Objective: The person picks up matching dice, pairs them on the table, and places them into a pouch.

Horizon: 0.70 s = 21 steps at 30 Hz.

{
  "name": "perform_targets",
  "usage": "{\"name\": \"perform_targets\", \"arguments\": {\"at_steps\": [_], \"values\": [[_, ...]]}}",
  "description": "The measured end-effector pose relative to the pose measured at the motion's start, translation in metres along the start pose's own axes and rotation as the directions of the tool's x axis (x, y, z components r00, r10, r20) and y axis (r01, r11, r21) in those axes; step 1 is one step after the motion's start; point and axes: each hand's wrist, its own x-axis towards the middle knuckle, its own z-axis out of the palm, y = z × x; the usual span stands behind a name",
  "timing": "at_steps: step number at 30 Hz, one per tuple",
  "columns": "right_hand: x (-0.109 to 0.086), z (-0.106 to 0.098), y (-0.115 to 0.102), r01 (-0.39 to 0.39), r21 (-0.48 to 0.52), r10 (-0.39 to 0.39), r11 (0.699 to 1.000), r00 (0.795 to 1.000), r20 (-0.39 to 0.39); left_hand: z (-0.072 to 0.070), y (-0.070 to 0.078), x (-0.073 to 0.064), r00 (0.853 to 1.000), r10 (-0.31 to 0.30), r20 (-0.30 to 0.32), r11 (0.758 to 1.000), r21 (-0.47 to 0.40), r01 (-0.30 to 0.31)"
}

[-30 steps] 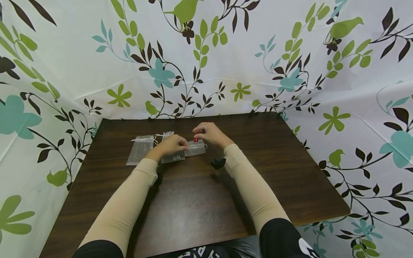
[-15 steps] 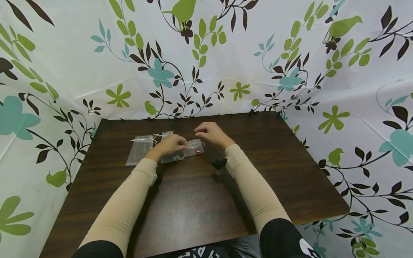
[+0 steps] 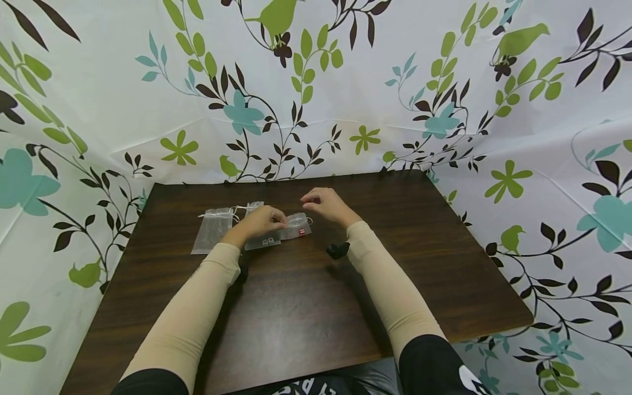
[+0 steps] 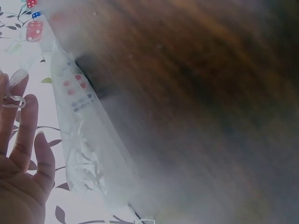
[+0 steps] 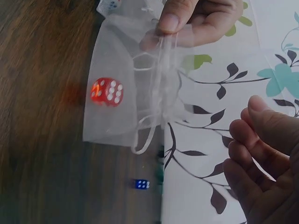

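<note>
The red die (image 5: 107, 92), held in the right fingers over the mesh bag a second ago, now lies inside that mesh bag (image 5: 124, 123), near its lower right corner in the head view and left of centre in the right wrist view, white pips showing through the fabric. The right hand (image 3: 326, 206) has let go: its fingers are loosely bent with nothing in them, apart from the bag, at the right of the right wrist view. The left hand (image 3: 259, 224) has hardly moved; its thumb and fingers pinch the bag near its gathered neck, at the top of that same view. So the placing of this die looks done, and the right hand appears free for the next piece of the work; the left seems to be steadying the bag. A blue die (image 5: 142, 184) sits on the tabletop (image 3: 424, 263) outside the bag, low in the middle of the right wrist view, close to the far edge. In the head view, a middle bag (image 3: 261, 241) shows partly behind the left hand, and a left bag (image 3: 213, 229) lies left of centre, both flat on the wood.
</note>
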Motion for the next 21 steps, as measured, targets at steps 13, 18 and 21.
{"name": "perform_targets", "arguments": {"at_steps": [13, 18, 21], "values": [[-0.007, -0.001, 0.032, -0.106, 0.011, 0.106, 0.994, 0.994, -0.013, 0.003, 0.000, 0.000, 1.000, -0.007, -0.018, 1.000, 0.001, 0.007], [-0.009, -0.002, 0.040, -0.097, 0.026, 0.097, 0.995, 0.995, -0.019, 0.003, 0.001, 0.000, 1.000, -0.016, -0.011, 1.000, 0.007, 0.016], [-0.011, -0.003, 0.044, -0.090, 0.026, 0.091, 0.996, 0.996, -0.021, 0.003, 0.001, 0.000, 1.000, -0.030, 0.000, 1.000, 0.003, 0.030]]}}
